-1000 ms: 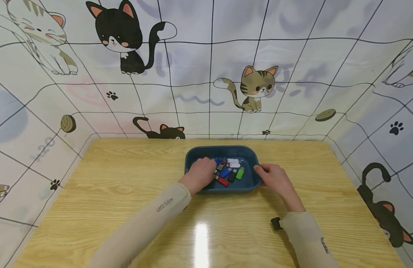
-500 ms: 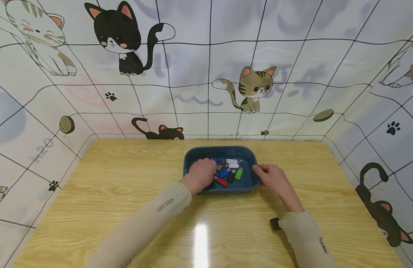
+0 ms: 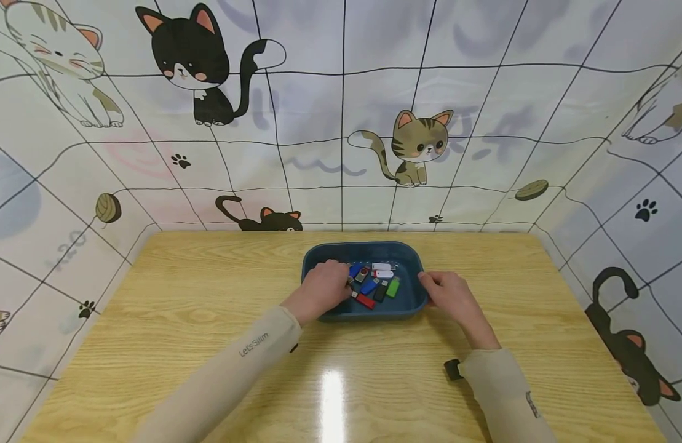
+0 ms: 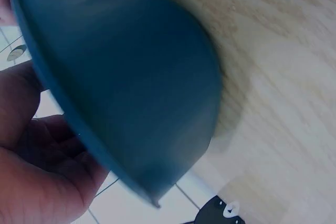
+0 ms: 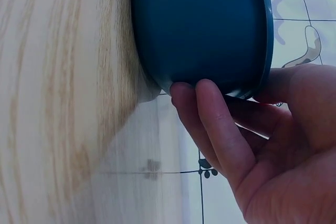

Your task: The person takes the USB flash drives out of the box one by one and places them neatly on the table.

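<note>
A dark blue plastic tray (image 3: 411,298) stands on the wooden table, holding several USB sticks: a red one (image 3: 365,300), a green one (image 3: 393,287), a black one (image 3: 380,291), a blue one (image 3: 369,286) and a white one (image 3: 382,274) among them. My left hand (image 3: 324,288) reaches over the tray's near left rim, fingers bent down inside; the fingertips are hidden, so what they hold cannot be told. At the right end my right hand (image 3: 450,294) grips the tray, thumb at the rim and fingertips (image 5: 210,88) against the outer wall (image 5: 205,30).
Wooden tabletop (image 3: 208,277) surrounds the tray on all sides. Behind it and at both sides hangs a white cloth backdrop (image 3: 318,104) with printed cats and grid lines. A small black device (image 3: 453,370) sits at my right wrist.
My left hand has drawn slightly left and toward me within the tray, uncovering more of the blue stick near its fingers. My right hand keeps its grip on the tray's right end.
</note>
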`<state>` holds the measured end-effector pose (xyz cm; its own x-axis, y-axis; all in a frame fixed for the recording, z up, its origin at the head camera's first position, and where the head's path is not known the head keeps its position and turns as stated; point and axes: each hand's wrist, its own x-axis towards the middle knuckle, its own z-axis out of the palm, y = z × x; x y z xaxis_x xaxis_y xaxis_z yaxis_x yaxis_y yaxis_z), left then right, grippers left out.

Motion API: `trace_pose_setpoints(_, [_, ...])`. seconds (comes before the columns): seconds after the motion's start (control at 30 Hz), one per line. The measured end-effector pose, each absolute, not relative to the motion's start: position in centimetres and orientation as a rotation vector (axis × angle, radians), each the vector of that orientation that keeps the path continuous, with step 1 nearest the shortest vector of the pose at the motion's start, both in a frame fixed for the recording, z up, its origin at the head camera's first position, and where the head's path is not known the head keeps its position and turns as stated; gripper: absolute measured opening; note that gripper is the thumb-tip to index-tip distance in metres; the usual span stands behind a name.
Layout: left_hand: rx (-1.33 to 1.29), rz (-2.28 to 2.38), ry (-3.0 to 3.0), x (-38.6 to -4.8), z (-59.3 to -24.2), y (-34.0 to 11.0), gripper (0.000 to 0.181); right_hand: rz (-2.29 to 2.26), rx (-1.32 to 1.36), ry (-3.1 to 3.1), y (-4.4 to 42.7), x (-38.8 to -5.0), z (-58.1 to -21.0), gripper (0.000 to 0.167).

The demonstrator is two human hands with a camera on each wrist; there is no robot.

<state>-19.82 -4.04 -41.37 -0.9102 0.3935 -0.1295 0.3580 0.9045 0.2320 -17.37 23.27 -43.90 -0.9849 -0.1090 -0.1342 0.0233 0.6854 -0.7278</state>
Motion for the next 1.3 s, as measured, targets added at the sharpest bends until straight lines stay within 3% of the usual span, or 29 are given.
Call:
trace_pose_setpoints(0.53, [0.500, 0.547, 3.012, -18.7, -38.6, -10.2, 0.012, -1.224, -0.102, 2.695, 22.8, -17.5, -43.9, 0.047])
trace_pose_setpoints(0.73, [0.463, 0.597, 3.058, -18.4, -38.6, -13.1, 0.010, -1.404, -0.105, 2.575, 22.9, -17.5, -44.4, 0.058])
trace_pose_setpoints(1.3, [0.329, 0.619, 3.028, -17.4, -40.6, -18.3, 0.011, -1.471, -0.104, 2.516, 22.9, -17.2, -44.4, 0.057])
